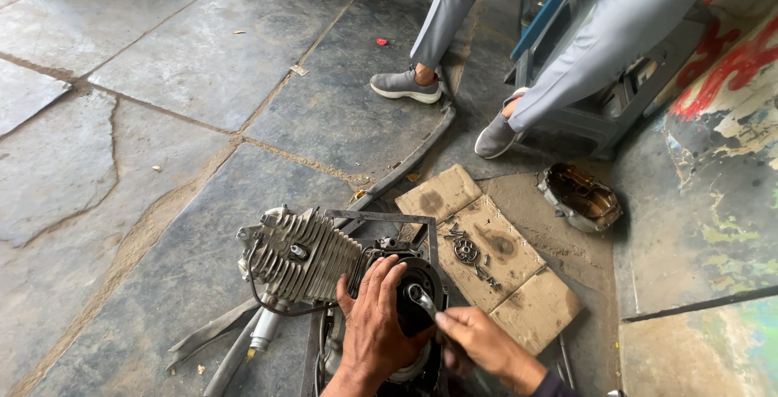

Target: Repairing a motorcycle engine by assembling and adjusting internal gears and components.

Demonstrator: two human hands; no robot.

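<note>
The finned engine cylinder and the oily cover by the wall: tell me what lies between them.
In the head view, between the finned engine cylinder and the oily cover lies a stained cardboard sheet carrying small metal parts.

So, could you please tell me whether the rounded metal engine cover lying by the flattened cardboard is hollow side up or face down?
Hollow side up: the rounded metal engine cover shows its brownish oily inside, rim upward.

A grey stone-slab floor [186, 49] carries a finned engine [304, 255], flattened cardboard [519, 283] strewn with small metal parts [470, 253], and an oily cover [581, 196] near the painted wall.
</note>
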